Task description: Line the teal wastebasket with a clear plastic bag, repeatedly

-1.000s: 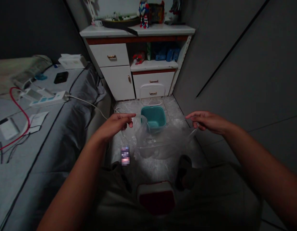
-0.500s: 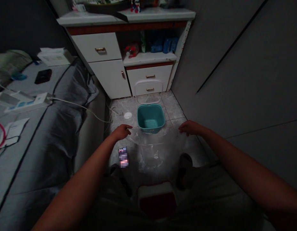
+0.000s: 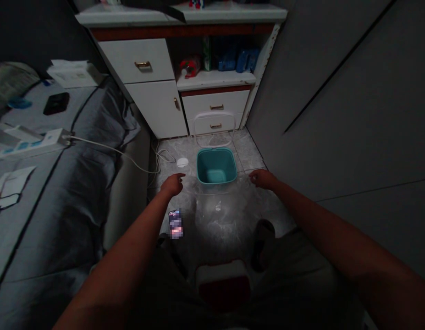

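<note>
The left hand is pinching one side of a clear plastic bag with its fingers curled in, and the right hand is gripping the opposite side likewise. The bag is hanging between the hands, on the near side of a teal bin; its thin film is blending into the tiles, so its exact outline is hard to tell. The bin is standing open on the floor. A phone is lying near the left forearm. A white cabinet is standing behind the bin, and a grey-covered bed is running along the left.
</note>
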Tool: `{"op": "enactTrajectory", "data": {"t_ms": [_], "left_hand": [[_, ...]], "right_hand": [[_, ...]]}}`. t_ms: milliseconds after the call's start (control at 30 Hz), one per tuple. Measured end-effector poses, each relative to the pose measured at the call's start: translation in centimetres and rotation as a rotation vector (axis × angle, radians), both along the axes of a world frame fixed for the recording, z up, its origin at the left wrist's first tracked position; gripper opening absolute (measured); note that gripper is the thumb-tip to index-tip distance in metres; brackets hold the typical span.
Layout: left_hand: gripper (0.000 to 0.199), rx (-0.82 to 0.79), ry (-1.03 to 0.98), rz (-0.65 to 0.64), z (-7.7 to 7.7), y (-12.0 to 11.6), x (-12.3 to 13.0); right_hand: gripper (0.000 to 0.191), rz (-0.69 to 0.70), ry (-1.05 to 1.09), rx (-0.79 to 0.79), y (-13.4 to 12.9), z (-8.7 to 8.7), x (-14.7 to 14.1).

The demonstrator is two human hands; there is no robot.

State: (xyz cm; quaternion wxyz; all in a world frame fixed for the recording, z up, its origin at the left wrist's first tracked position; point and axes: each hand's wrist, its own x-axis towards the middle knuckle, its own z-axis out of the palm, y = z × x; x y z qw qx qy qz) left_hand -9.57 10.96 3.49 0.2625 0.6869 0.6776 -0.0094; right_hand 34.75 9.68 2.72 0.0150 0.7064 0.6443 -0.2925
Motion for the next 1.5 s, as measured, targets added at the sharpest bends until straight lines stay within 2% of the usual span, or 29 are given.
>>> {"op": "enactTrajectory", "data": {"t_ms": [200,333,400,500,633,767,900,1033,1167,1300,1500], "left_hand": [[0.057,0.123,0.028,0.047,1.7,-0.8,1.0],[0.057,0.199,-0.056,0.014,3.3,-1.6,2.4],[0.054,0.215,-0.092,-0.018,4.2,-2.1,3.2],[0.051,0.180,-0.116,-0.064,5.3,-2.8,4.2],[0.047,0.063,-0.105,-0.154,6.3,-3.6,4.7],[0.047,0.017,-0.064,-0.192,6.9,-4.1,4.7],[0.048,0.002,-0.075,-0.216,7.1,-4.2,4.3],[0.049,-0.007,-0.077,-0.207,6.9,-4.0,4.0],[0.050,-0.014,-0.084,-0.202,7.0,-3.8,3.8],[0.048,-0.018,-0.095,-0.206,7.1,-3.8,3.9],[0.046,-0.008,-0.089,-0.211,6.6,-3.6,3.8]], "right_hand": [[0.036,-0.004,-0.118,0.042,-0.5,-0.1,-0.8],[0.042,-0.109,-0.161,0.109,0.2,0.4,-1.1],[0.040,-0.177,-0.134,0.197,2.0,1.0,-1.5],[0.043,-0.308,0.026,0.251,6.4,2.7,-3.1],[0.068,-0.479,0.273,0.275,13.0,6.0,-6.3],[0.091,-0.449,0.348,0.307,17.5,9.0,-8.9],[0.089,-0.370,0.316,0.325,19.0,10.3,-9.5],[0.063,-0.429,0.340,0.337,18.2,10.6,-9.2],[0.034,-0.456,0.406,0.288,15.4,9.8,-8.5],[0.018,-0.421,0.491,0.204,10.3,7.4,-7.5],[0.019,-0.480,0.496,-0.012,3.3,3.0,-6.9]]}}
